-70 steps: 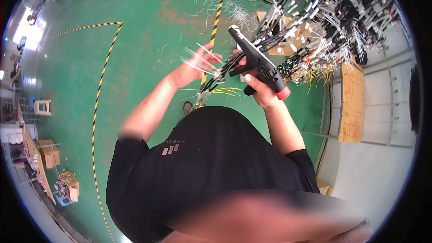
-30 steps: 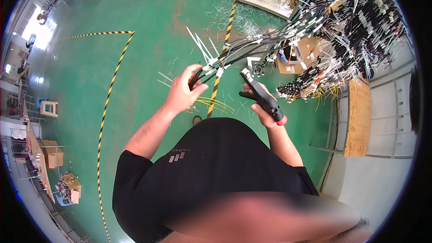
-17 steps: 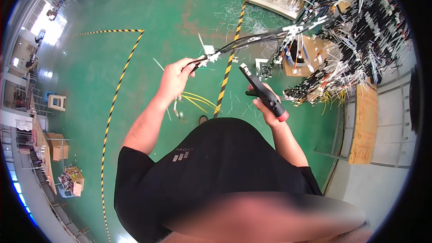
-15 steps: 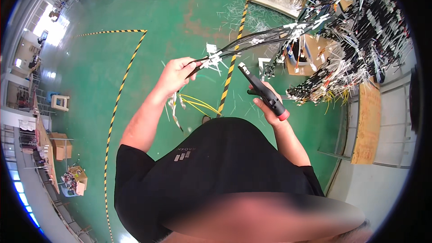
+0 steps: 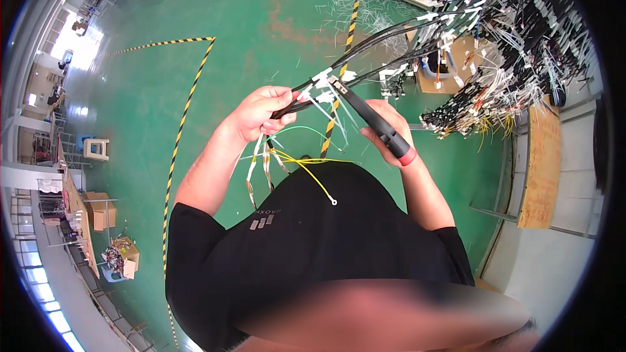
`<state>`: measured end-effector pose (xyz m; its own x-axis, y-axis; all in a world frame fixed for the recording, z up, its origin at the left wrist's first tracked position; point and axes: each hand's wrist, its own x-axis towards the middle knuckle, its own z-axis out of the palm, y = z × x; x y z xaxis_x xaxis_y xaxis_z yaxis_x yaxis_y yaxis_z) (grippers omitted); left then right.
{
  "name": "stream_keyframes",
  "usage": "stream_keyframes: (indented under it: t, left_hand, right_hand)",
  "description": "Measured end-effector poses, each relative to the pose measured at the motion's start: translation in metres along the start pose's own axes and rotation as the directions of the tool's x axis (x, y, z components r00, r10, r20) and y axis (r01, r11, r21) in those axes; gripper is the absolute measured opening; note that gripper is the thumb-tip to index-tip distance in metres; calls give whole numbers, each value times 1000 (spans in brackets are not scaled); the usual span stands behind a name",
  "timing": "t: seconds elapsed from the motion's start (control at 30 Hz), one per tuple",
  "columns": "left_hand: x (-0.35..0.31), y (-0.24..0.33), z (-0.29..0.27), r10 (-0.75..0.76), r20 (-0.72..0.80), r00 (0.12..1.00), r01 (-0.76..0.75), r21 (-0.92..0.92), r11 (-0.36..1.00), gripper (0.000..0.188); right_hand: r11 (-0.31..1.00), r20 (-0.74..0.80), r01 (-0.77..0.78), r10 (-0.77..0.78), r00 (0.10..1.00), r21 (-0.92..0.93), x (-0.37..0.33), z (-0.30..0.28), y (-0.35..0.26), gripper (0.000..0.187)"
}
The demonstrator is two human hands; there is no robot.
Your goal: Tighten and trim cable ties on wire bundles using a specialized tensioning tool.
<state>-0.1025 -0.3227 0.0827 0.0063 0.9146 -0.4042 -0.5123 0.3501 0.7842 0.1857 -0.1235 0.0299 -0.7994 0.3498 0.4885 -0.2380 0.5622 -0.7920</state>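
Out in front, a bundle of black cables with white ties (image 5: 349, 53) is clasped by the curled fingers of the left hand (image 5: 259, 111), its long axis pointed rightward and away, while a long black tool with a red end (image 5: 370, 116), gripped in the partly hidden fingers of the farther right hand (image 5: 394, 117), is held tip at the ties.

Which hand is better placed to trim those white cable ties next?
Probably the right hand: it grips the black cable-tie gun, its nose right by the white cable ties. The left hand is occupied, holding the black wire harness.
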Motion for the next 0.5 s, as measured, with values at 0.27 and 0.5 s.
stream_keyframes:
  t: [0.27,0.5]
  left_hand:
    - [-6,4,29,25,-46,999,-18,152,988,31]
    - [-16,5,67,229,-181,957,-41,693,720,27]
  right_hand:
    - [999,53,3,-6,999,45,-7,-5,-3,50]
    - [993,42,20,-15,999,-116,-16,2,-17,40]
